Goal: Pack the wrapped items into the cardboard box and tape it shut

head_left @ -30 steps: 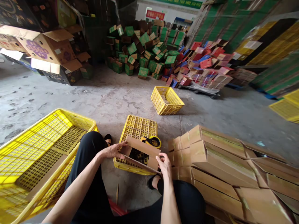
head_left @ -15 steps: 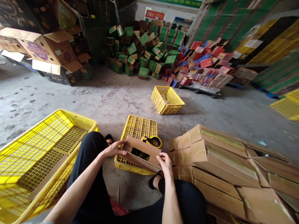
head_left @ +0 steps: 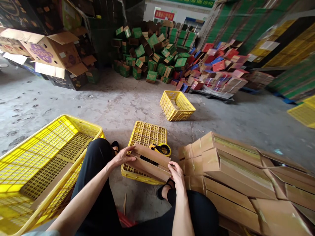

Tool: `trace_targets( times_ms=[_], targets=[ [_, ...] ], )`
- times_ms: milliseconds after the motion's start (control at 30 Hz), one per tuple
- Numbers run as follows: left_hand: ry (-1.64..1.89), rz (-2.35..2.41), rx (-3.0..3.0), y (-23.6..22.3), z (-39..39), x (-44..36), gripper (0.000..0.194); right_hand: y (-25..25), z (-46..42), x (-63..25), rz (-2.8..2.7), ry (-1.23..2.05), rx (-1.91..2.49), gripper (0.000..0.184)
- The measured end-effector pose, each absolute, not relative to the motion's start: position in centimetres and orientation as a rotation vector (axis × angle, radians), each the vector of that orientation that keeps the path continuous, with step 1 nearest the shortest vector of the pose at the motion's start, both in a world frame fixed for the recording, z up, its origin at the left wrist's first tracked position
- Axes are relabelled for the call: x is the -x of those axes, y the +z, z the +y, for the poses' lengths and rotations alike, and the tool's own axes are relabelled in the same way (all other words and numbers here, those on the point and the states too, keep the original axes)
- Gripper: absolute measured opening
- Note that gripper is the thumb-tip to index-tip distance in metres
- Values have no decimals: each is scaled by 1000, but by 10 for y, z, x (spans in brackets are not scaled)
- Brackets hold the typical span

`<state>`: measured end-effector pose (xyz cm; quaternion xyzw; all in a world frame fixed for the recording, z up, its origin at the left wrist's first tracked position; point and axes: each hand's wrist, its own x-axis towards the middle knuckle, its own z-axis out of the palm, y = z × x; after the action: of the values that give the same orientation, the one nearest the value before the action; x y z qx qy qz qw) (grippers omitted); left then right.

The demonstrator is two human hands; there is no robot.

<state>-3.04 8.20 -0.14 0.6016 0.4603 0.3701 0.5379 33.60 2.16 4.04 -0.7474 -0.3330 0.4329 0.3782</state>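
A small brown cardboard box (head_left: pixel 147 167) lies on an upturned yellow plastic crate (head_left: pixel 145 129) between my knees. Its two long flaps lean inward, leaving a narrow dark gap that hides most of the inside. My left hand (head_left: pixel 122 156) grips the box's left end, thumb and fingers on the two flaps. At the right end, my right hand (head_left: pixel 176 173) pinches the flap edges with bent fingers. Just behind the box, on the same crate, rests a yellow and black tape dispenser (head_left: pixel 161 149).
Taped brown boxes (head_left: pixel 236 177) are stacked close on my right. A large yellow crate (head_left: pixel 61 119) stands at my left knee with a cardboard strip inside. Another yellow crate (head_left: pixel 176 108) sits ahead on the floor. Green boxes (head_left: pixel 152 65) and red boxes (head_left: pixel 219 65) lie heaped beyond.
The box's long flaps have folded further inward under both hands, narrowing the opening to a slit. The dark contents seen earlier are now mostly covered.
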Motion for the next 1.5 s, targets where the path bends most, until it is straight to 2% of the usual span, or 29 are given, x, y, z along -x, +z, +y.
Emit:
trace_targets(
  times_ms=[333, 767, 1067, 1367, 1500],
  targets=[
    [943, 1213, -1565, -6, 85, 21, 74, 50, 21, -328, -745, 1141, 1949, 58],
    [972, 1291, -1699, -4, 83, 13, 60, 34, 16, -335, -937, 1080, 1905, 68],
    [933, 1369, -1814, -7, 81, 5, 45, 22, 16, -335, -1138, 833, 1940, 67],
    [921, 1371, -1813, 0, 78, 1, 33, 15, 17, -335, -1320, 638, 1992, 53],
    [1019, 1379, -1736, -4, 75, -1, 41, 12, 17, -334, -1342, 609, 1993, 51]
  ],
)
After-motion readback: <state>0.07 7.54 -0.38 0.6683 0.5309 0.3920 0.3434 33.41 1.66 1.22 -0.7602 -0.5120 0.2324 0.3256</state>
